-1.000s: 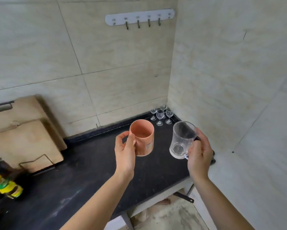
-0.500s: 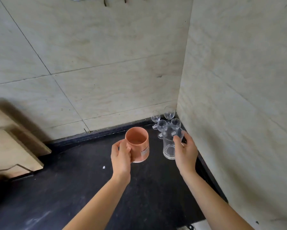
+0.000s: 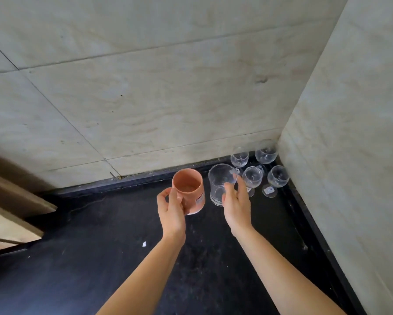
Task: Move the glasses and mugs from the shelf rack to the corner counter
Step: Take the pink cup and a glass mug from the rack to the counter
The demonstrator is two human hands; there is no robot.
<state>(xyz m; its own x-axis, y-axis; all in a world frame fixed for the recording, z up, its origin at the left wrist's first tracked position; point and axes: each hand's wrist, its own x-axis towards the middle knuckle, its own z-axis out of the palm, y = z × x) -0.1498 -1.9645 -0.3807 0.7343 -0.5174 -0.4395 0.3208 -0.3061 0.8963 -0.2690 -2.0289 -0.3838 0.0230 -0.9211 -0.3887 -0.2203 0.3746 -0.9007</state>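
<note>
A pink mug [image 3: 189,189] is upright in my left hand [image 3: 171,206], which grips it by the handle side just above the black counter [image 3: 122,246]. Right beside it a clear glass mug [image 3: 219,185] stands upright with its base on or just above the counter. My right hand [image 3: 236,202] holds it with the thumb on its near wall and the fingers by its handle. Several small stemmed glasses [image 3: 252,178] stand in the corner directly behind and to the right of the glass mug.
Tiled walls meet at the corner just behind the stemmed glasses. Wooden cutting boards [image 3: 11,214] lean against the wall at the far left. A small white scrap [image 3: 144,243] lies on the counter near my left forearm.
Both hands have carried the mugs forward and down into the corner. The glass mug has come upright and now sits low beside the stemmed glasses, with the pink mug close to its left.
</note>
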